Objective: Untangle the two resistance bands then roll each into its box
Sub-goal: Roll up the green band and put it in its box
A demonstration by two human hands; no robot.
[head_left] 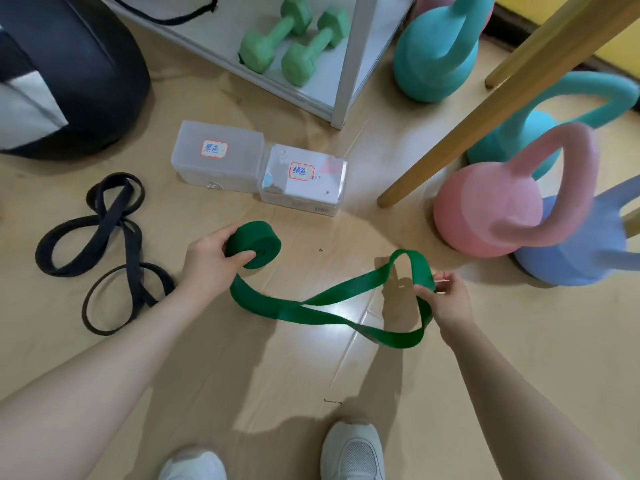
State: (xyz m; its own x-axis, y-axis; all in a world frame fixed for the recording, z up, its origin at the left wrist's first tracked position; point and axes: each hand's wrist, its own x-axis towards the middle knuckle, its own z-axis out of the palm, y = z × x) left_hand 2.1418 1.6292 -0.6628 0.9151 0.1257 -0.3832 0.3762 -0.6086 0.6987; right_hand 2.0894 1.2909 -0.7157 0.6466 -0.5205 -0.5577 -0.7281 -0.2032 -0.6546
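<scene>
Left hand (207,258) at frame centre closed around the rolled part of the green band (329,299); right hand (446,296) pinching its loose twisted loop, fingertips partly hidden. Black band (104,244) tangled on floor at left. Two clear boxes (256,168) above, contents indistinct.

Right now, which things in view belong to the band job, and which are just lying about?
Job: green band, part rolled in left hand, loose end in right hand; black band on floor; two clear labelled boxes.
Lying about: green dumbbells, kettlebells, dark ball.
</scene>
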